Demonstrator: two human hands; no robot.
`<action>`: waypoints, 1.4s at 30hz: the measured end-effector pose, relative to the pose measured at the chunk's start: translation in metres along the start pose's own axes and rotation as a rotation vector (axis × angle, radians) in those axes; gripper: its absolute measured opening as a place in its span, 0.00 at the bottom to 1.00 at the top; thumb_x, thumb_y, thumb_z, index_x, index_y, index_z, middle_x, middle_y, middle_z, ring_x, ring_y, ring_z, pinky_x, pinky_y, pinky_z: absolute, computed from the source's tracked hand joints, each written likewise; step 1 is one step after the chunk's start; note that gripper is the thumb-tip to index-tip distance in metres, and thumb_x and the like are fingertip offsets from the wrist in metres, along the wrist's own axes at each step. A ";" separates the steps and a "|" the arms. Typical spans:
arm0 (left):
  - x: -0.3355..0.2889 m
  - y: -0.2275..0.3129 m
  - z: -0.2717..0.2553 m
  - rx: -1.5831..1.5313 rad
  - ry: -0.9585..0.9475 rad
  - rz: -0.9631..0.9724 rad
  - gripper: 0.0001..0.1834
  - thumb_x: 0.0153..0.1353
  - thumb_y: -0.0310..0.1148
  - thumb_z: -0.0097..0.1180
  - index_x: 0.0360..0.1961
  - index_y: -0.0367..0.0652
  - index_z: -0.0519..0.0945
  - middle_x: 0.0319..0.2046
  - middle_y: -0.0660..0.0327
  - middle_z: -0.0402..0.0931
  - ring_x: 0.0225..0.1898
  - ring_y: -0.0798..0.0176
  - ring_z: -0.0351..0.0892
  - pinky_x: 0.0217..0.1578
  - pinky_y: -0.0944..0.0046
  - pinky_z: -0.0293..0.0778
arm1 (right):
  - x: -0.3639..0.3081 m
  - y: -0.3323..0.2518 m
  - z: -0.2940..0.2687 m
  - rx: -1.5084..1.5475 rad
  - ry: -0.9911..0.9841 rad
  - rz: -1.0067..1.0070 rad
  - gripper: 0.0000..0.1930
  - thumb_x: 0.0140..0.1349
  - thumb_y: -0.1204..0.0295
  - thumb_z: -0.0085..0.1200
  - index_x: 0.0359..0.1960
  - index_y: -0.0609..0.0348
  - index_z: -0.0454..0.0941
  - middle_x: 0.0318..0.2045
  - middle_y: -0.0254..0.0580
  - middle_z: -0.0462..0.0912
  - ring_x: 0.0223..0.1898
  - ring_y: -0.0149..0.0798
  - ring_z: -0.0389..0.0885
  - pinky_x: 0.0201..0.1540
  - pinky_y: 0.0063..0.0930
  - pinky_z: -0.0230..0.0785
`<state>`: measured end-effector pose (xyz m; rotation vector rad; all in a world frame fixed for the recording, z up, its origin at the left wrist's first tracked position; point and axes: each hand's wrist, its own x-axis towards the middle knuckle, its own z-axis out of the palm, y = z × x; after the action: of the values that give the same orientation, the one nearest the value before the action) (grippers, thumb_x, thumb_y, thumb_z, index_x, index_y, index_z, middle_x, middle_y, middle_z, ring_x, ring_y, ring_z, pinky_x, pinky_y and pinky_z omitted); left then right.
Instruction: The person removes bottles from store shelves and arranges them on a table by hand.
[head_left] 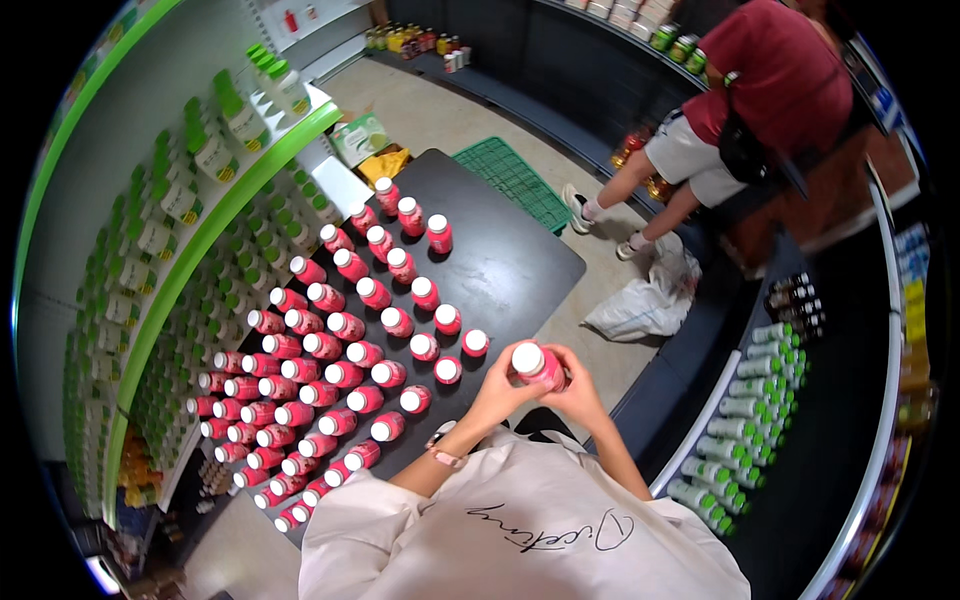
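Observation:
Between both my hands is a small pink bottle (pixel 537 366) with a white cap, held in front of my chest just off the table's near right side. My left hand (pixel 498 390) wraps its left side, and my right hand (pixel 578 388) closes round the right side. The fingers' far ends are partly hidden behind the bottle. To the left, many like bottles with white caps stand in rows on the dark table (pixel 500 240); the closest to my hands is a pink bottle (pixel 476 343).
Green-edged shelves (pixel 225 190) with white, green-capped bottles line the left. A green crate (pixel 510 180) lies on the floor beyond the table. A person in a red shirt (pixel 775 80) bends at the far right shelves, near a white plastic sack (pixel 655 295). Green-capped bottles (pixel 740 430) fill the right shelf.

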<state>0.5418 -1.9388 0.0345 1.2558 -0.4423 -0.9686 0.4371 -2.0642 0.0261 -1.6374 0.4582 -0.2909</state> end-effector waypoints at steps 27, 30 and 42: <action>0.227 -0.015 -0.072 -0.967 0.998 -0.125 0.24 0.64 0.32 0.44 0.60 0.38 0.59 0.55 0.57 0.64 0.58 0.57 0.65 0.58 0.57 0.62 | 0.375 0.143 0.039 -0.315 -0.821 -0.218 0.32 0.41 0.73 0.66 0.52 0.51 0.69 0.51 0.42 0.76 0.52 0.49 0.73 0.53 0.38 0.68; 0.233 -0.019 -0.079 -1.037 1.004 -0.038 0.21 0.64 0.33 0.44 0.57 0.40 0.62 0.53 0.58 0.65 0.58 0.57 0.64 0.59 0.57 0.61 | 0.382 0.148 0.047 -0.307 -0.863 -0.211 0.32 0.42 0.72 0.66 0.52 0.51 0.69 0.50 0.42 0.77 0.51 0.49 0.74 0.52 0.38 0.69; 0.201 -0.025 -0.044 -1.127 1.129 0.023 0.34 0.61 0.38 0.51 0.64 0.38 0.53 0.61 0.52 0.55 0.60 0.53 0.62 0.59 0.55 0.61 | 0.363 0.154 0.056 -0.370 -0.827 -0.165 0.34 0.47 0.72 0.65 0.58 0.54 0.65 0.53 0.47 0.72 0.53 0.49 0.70 0.51 0.35 0.69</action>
<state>0.6767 -2.0751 -0.0447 0.5521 0.8789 -0.2322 0.7648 -2.1920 -0.1610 -1.9840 -0.2713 0.3760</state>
